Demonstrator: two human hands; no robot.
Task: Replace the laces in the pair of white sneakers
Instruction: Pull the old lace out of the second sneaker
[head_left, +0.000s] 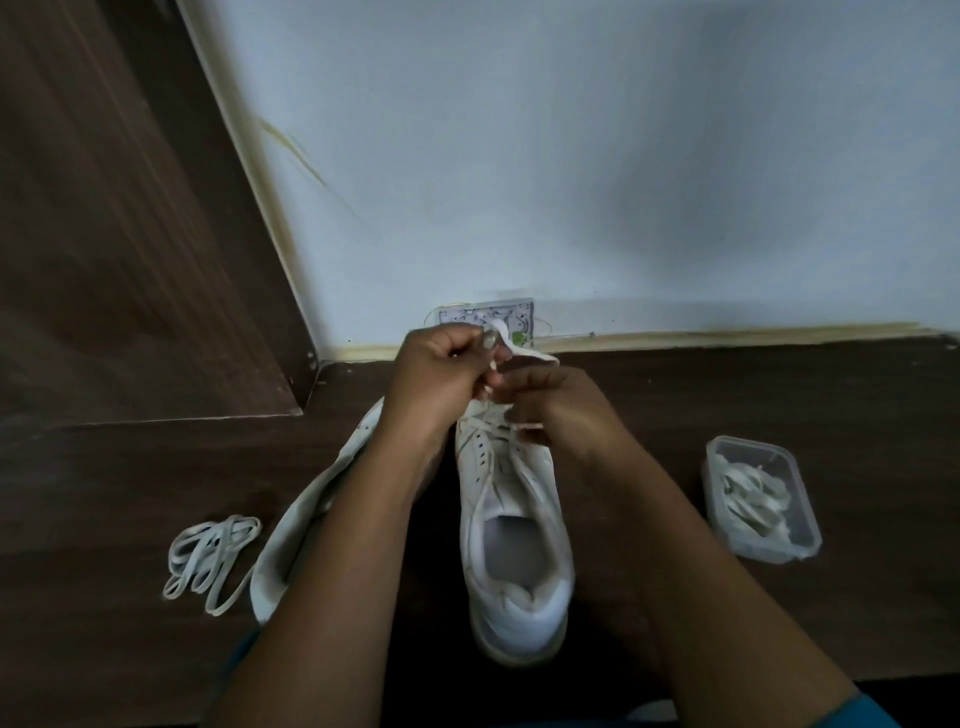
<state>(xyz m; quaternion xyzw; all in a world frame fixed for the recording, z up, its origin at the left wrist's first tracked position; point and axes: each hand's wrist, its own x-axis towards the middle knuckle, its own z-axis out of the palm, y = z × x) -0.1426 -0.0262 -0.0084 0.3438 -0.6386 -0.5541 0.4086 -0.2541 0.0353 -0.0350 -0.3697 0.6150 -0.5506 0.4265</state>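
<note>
Two white sneakers stand on the dark wooden surface. The right sneaker (511, 525) points away from me with its opening toward me. The left sneaker (306, 525) lies tilted under my left forearm. My left hand (441, 379) grips a white lace (498, 338) raised above the right sneaker's toe end. My right hand (561, 410) pinches a lace strand over the sneaker's front eyelets. A loose white lace (210, 558) lies coiled at the left.
A clear plastic container (761, 499) holding white laces sits at the right. A patterned card (488, 317) leans against the white wall behind my hands. A wooden panel (130, 234) rises at the left.
</note>
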